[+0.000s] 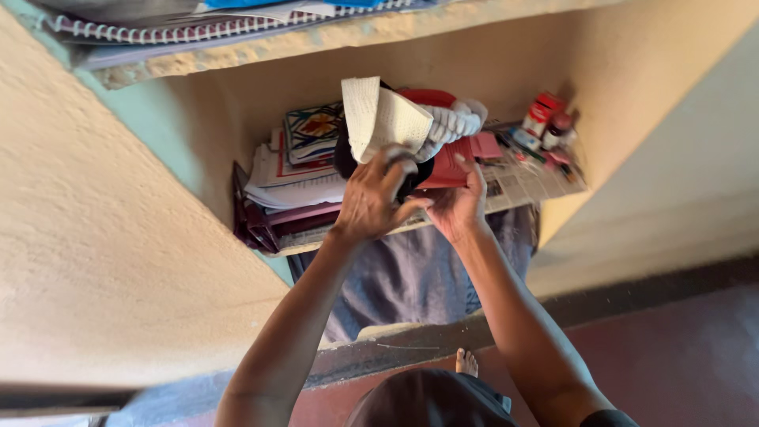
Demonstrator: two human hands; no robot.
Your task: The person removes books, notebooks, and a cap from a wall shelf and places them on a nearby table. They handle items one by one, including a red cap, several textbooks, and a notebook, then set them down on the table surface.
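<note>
Holding the dark round object [411, 175] at the shelf [538, 188] edge, left hand [371, 198] grip closed over its top, right hand [458, 207] grip cupped beneath, pale cloth [383, 119] draped above, best keeping both holds firm, clearing the paper stack [292, 178] alongside.

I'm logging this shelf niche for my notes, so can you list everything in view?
folded cloth: one, off-white, held at the shelf front
knitted cloth: one, white, behind it
folder: one, red, on the shelf
stack of papers and books: one, mixed colours, shelf's left
small bottles: several, red and white, shelf's right
spiral notebook: one, upper shelf
hanging cloth: one, grey, below
left hand: grip on the bundle
right hand: under the bundle
</note>
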